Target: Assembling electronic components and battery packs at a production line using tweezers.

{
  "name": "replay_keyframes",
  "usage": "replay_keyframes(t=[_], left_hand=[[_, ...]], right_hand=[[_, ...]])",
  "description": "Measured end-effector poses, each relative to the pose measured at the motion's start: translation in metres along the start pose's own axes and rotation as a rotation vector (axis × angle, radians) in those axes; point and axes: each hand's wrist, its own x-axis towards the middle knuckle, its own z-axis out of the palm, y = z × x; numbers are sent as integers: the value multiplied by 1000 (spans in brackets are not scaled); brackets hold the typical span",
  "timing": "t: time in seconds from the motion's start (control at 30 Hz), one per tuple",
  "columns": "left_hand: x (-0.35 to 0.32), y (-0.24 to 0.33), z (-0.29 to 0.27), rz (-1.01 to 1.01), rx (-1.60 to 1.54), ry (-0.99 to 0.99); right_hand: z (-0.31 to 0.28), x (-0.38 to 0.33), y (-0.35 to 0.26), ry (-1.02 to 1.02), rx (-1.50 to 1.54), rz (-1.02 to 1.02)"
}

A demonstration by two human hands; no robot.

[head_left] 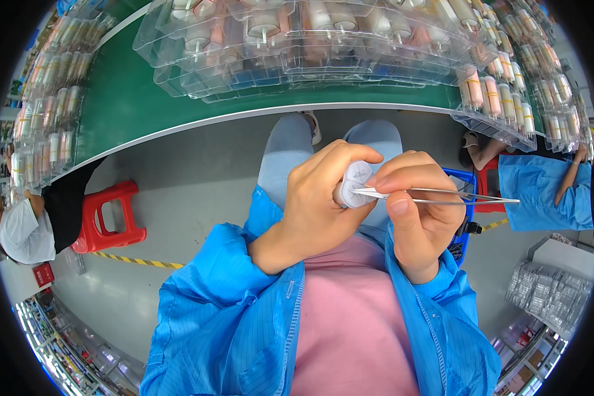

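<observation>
Tweezers, thin steel (442, 196), being pinched in the right hand (419, 211), tips needing steady aim at the small white plastic cylinder (354, 185) that the left hand (323, 204) is clasping at frame centre.

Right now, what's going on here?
A person in a blue coat holds a small white cylinder in the left hand and touches its end with tweezers held in the right hand. Clear trays of similar parts sit on the green bench ahead.
</observation>
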Motion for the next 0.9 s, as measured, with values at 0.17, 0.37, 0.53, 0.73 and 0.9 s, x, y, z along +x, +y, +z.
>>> replay_keyframes(t=[0.17,0.37,0.53,0.73,0.9], left_hand=[[0,1,0,15,2,8],[-1,0,-1,15,31,-4],[0,0,-1,23,46,3],[0,-1,0,52,57,30],[0,1,-3,23,87,-6]], right_hand=[[0,-1,0,5,1,5],[1,-2,0,6,-2,6],[1,-2,-1,12,18,27],[3,-3,-1,47,52,33],[4,-3,-2,62,90,48]])
